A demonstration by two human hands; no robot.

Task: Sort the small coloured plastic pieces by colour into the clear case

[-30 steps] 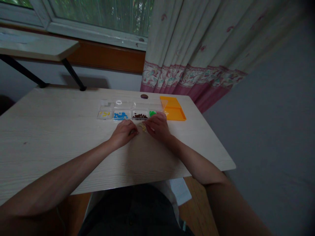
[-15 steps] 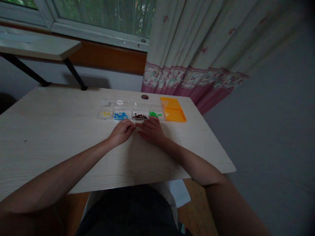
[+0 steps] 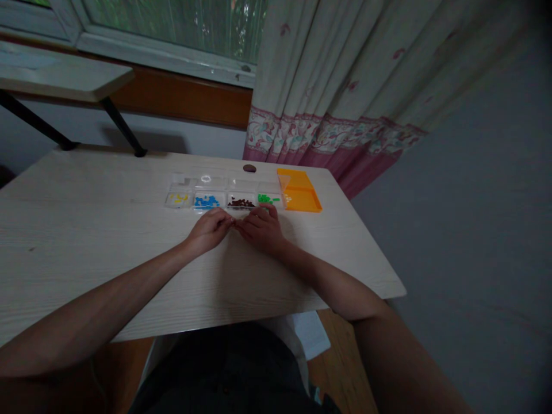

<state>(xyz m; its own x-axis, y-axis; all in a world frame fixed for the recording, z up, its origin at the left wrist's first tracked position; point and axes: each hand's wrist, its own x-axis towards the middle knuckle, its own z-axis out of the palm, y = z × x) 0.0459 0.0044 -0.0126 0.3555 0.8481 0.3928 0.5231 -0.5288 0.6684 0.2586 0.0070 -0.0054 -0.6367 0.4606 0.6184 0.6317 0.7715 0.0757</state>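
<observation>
My left hand (image 3: 211,228) and my right hand (image 3: 262,229) meet fingertip to fingertip just above the table, in front of a row of clear plastic boxes. Both are closed in a pinch; whatever lies between the fingers is too small to make out. Beyond them, the open boxes hold small yellow pieces (image 3: 178,198), blue pieces (image 3: 207,202), dark brown pieces (image 3: 241,203) and green pieces (image 3: 268,199). The right hand's raised fingers are close to the front of the brown and green boxes. At the row's right end lies an open orange box (image 3: 302,200) with a few pale pieces.
A brown oval object (image 3: 249,168) lies at the back of the wooden table (image 3: 172,299). On the left, a raised shelf (image 3: 64,75) stands on black legs. Behind the table hang a window and a patterned curtain (image 3: 310,103). White paper (image 3: 313,336) shows below the front edge.
My fingertips have come together, the right index and thumb now closed against the left fingers. The whole view has shifted slightly; the boxes have stayed in place on the table.
</observation>
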